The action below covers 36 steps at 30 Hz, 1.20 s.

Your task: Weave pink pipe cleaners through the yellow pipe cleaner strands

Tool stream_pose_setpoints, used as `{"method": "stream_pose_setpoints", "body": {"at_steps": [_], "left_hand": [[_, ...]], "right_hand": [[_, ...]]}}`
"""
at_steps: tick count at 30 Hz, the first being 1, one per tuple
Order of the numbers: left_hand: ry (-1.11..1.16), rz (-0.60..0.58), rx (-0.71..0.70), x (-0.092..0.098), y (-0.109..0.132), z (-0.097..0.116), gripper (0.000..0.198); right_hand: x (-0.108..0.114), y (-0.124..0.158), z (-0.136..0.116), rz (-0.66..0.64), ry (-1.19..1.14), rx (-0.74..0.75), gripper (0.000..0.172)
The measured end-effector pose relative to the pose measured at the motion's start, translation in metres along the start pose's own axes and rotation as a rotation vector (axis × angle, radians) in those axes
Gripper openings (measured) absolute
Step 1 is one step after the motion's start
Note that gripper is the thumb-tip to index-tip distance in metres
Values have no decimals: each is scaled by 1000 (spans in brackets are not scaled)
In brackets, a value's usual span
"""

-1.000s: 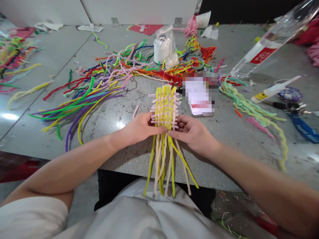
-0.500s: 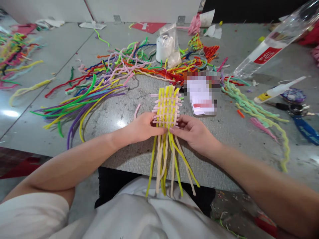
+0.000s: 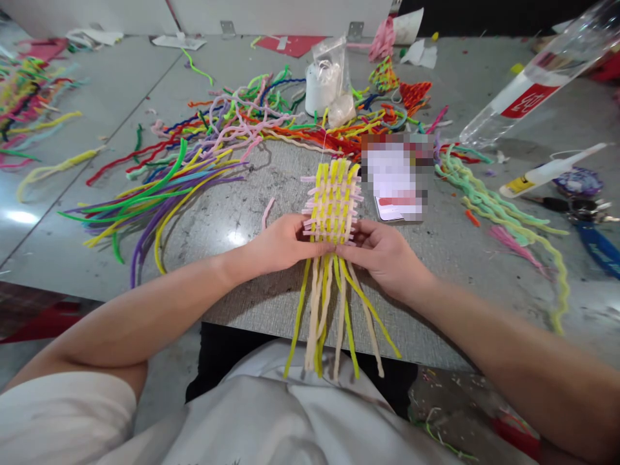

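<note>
Between my two hands is a woven panel of pipe cleaners (image 3: 332,205), yellow and cream strands running lengthwise with pale pink ones crossing them. Its long loose ends hang down toward my lap. My left hand (image 3: 285,244) pinches the lower left edge, thumb across the front and the other fingers behind. At the lower right edge my right hand (image 3: 380,253) grips in the same way, the two thumbs nearly meeting. Fingertips behind the panel are hidden. A short pink piece of pipe cleaner (image 3: 268,213) lies by my left hand.
A pile of coloured pipe cleaners (image 3: 194,174) spreads across the left and back. Behind the panel stand a white thread spool (image 3: 317,90) and a phone (image 3: 394,184). To the right are a plastic bottle (image 3: 527,90), a glue bottle (image 3: 533,177) and a blue strap (image 3: 598,248).
Both hands and the woven panel have shifted slightly right and up in the view. The grip looks the same.
</note>
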<state>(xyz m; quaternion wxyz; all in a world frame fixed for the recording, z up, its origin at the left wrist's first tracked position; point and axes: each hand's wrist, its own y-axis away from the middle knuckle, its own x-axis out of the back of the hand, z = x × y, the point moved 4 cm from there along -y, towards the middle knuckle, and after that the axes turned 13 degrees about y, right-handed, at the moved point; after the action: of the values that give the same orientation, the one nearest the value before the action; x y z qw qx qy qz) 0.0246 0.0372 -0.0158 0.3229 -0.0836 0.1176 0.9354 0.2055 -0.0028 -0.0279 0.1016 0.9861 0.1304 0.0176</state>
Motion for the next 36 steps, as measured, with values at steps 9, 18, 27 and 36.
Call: {"method": "stream_pose_setpoints", "body": {"at_steps": [9, 18, 27, 36], "left_hand": [[-13, 36, 38, -6, 3, 0, 34], [72, 74, 31, -2, 3, -2, 43], [141, 234, 18, 1, 6, 3, 53], [207, 276, -82, -4, 9, 5, 44]], "right_hand": [[-1, 1, -2, -32, -10, -36, 50], [3, -1, -3, -46, 27, -19, 43], [2, 3, 0, -10, 111, -43, 55], [-5, 11, -3, 132, 212, 43, 47]]}}
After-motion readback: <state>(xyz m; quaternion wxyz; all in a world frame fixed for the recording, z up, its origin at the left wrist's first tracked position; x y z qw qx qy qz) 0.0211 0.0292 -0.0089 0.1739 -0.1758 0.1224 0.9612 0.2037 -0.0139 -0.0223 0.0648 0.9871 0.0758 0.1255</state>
